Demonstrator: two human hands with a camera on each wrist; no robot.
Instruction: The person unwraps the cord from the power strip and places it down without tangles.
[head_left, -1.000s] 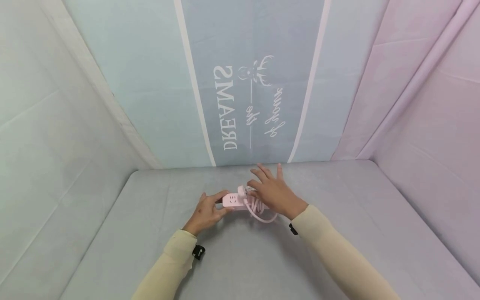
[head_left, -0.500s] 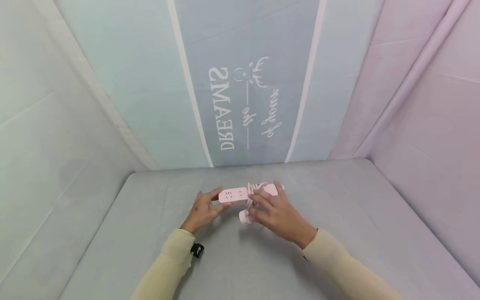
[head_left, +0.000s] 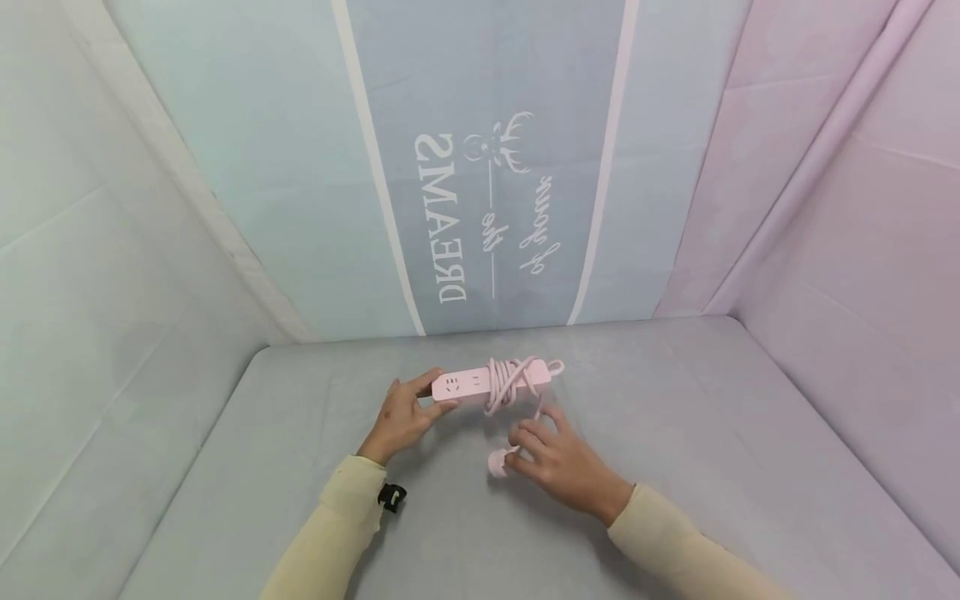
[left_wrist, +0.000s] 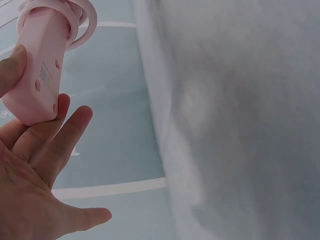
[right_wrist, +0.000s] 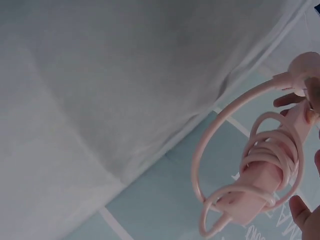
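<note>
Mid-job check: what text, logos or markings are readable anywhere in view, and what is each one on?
"DREAMS": white capitals on the backdrop cloth, turned sideways, below a deer-head logo.
"the": small script beside the vertical line on the same cloth.
"of your": white script next to it, also sideways.
Underside of the pink power strip held by the left hand: small printed lines, too blurred to read.

This looks like a makeshift recording booth, not a lived-in room. A grey padded surface point(head_left: 675, 433) is walled in by hung bedsheets: a "DREAMS" print point(head_left: 480, 208) at 12 o'clock and pink fabric point(head_left: 847, 217) at 2 o'clock.
</note>
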